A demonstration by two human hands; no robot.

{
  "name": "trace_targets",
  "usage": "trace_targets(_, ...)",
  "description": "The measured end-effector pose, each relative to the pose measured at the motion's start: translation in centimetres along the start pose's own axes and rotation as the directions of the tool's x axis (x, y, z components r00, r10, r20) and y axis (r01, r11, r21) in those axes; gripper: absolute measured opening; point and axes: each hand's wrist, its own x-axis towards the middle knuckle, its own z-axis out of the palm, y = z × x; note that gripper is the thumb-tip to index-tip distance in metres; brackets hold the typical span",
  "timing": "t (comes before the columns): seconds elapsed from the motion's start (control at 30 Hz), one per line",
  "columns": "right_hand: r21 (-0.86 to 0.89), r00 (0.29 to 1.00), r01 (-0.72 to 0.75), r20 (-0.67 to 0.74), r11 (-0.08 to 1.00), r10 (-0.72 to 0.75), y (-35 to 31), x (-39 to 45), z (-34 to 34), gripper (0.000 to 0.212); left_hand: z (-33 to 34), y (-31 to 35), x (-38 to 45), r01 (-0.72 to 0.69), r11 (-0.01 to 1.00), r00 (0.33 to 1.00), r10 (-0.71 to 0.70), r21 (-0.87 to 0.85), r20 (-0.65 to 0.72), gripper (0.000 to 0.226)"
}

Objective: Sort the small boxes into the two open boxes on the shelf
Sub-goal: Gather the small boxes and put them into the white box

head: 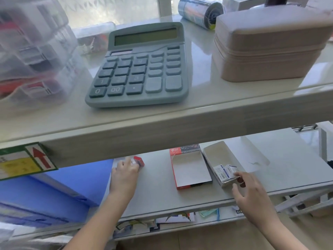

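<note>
Two open boxes sit side by side on the lower shelf: a flat red-edged box, empty inside, and to its right a narrower white box. Small white-and-blue boxes lie in the near end of the white box. My right hand is at that near end, fingertips touching one of them. My left hand reaches under the upper shelf at the left, its fingers closed over a small red-and-white box.
The upper shelf carries a grey calculator, a beige zipped case, clear plastic drawers and a foil roll. A blue folder lies left on the lower shelf. Papers poke out below it.
</note>
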Motion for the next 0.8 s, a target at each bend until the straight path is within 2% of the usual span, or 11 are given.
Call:
trace_targets(0.07, 0.005, 1.0, 0.006, 0.002, 1.0, -0.006, -0.1, 0.0, 0.0, 0.036, -0.2, -0.3, 0.3, 0.024, 1.0, 0.999, -0.025, 0.017, 0.025, 0.044)
trace_targets(0.3, 0.007, 1.0, 0.006, 0.016, 1.0, -0.006, -0.3, -0.2, -0.3, 0.037, -0.9, 0.0, 1.9, -0.094, 0.978, 0.995, 0.089, 0.188, 0.037, 0.039)
trace_targets(0.4, 0.001, 1.0, 0.008, 0.028, 1.0, -0.008, -0.2, -0.2, -0.4, 0.037, -1.0, 0.2, 3.2, -0.142, 0.948, 0.987, 0.113, 0.285, 0.117, 0.043)
trace_targets(0.53, -0.003, 1.0, -0.004, 0.03, 1.0, 0.004, -0.3, -0.3, -0.4, 0.037, -1.1, 0.1, 4.3, -0.186, 0.938, 0.971, 0.129, 0.293, 0.201, 0.039)
trace_targets(0.63, -0.013, 1.0, -0.001, 0.025, 1.0, 0.001, -0.4, -0.3, -0.4, 0.037, -1.5, -0.5, 4.6, -0.125, 0.978, 0.976, 0.091, 0.166, 0.197, 0.034)
trace_targets(0.73, -0.019, 1.0, -0.013, 0.013, 1.0, 0.013, -0.2, -0.2, -0.3, 0.038, -3.2, 0.0, 3.8, 0.015, 0.996, 0.985, 0.0, -0.085, 0.173, 0.022)
trace_targets(0.8, -0.013, 1.0, -0.014, 0.014, 1.0, 0.014, -0.2, -0.2, -0.1, 0.038, -4.1, 1.0, 2.7, 0.088, 0.955, 0.99, -0.054, -0.284, 0.127, 0.026)
